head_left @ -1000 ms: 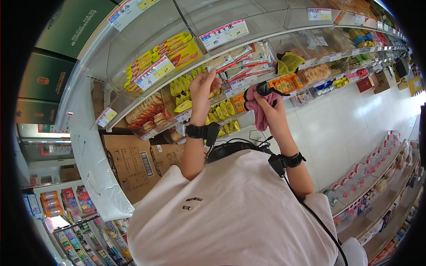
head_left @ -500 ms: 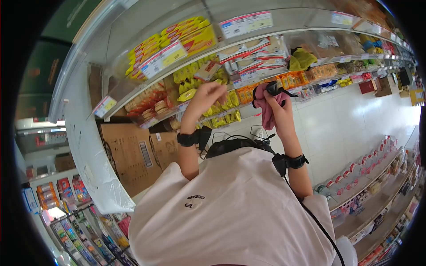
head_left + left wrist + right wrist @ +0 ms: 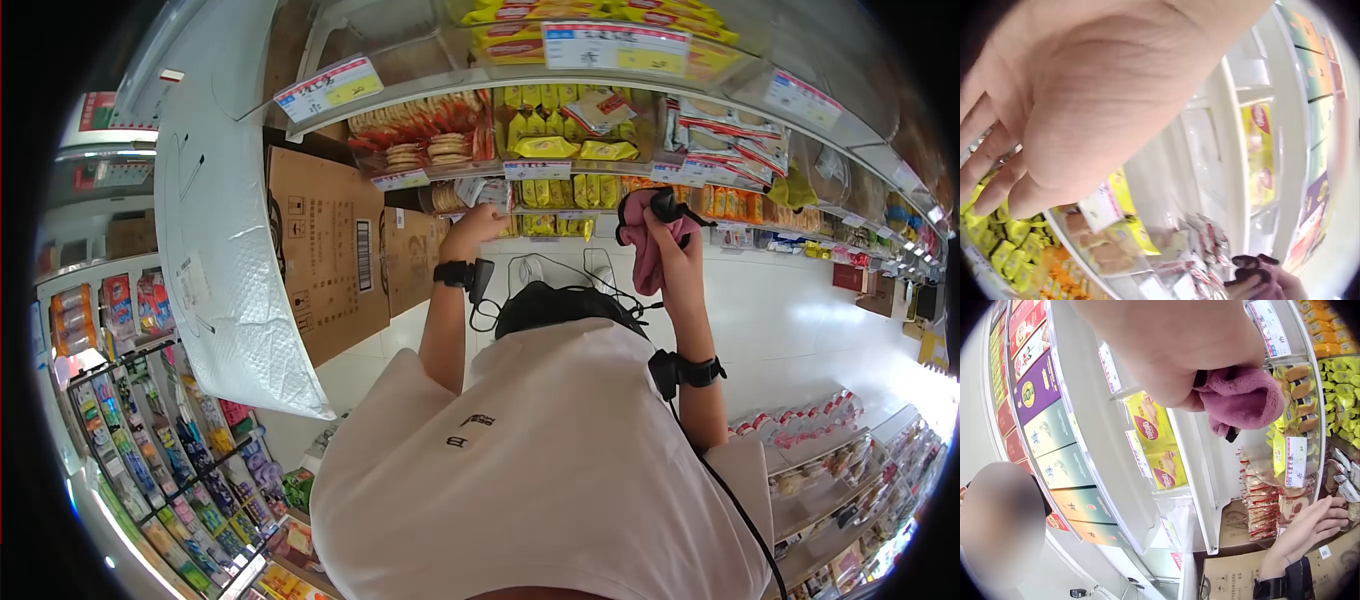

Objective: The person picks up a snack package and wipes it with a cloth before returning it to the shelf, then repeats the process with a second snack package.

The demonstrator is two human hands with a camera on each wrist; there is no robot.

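Note:
My right hand (image 3: 680,262) grips a bunched pink cloth (image 3: 650,255) with black trim; a black piece sits at its top. In the right wrist view, the plush pink cloth (image 3: 1244,403) sticks out past the hand. Down at a low shelf is my left hand (image 3: 476,230), its fingers stretched toward silvery packets (image 3: 483,192). The right wrist view shows this left hand (image 3: 1307,531) with extended fingers beside the silvery packets (image 3: 1344,478). Its palm (image 3: 1097,106) fills much of the left wrist view. Above it, a flat packet (image 3: 602,110) lies on yellow-green bags (image 3: 545,147).
Red-wrapped round crackers (image 3: 447,148) fill a bin left of the bags. Cardboard boxes (image 3: 330,255) and a white padded panel (image 3: 225,260) stand at left. Clear shelf lips carry price tags (image 3: 615,48). A yellow-green cloth (image 3: 793,190) hangs farther right. Another person (image 3: 1004,531) stands nearby.
My left hand has left the red-and-silver packets and dropped to the lower shelf. The flat packet shows on the yellow-green bags. The head view has swung left; the right hand keeps the pink cloth.

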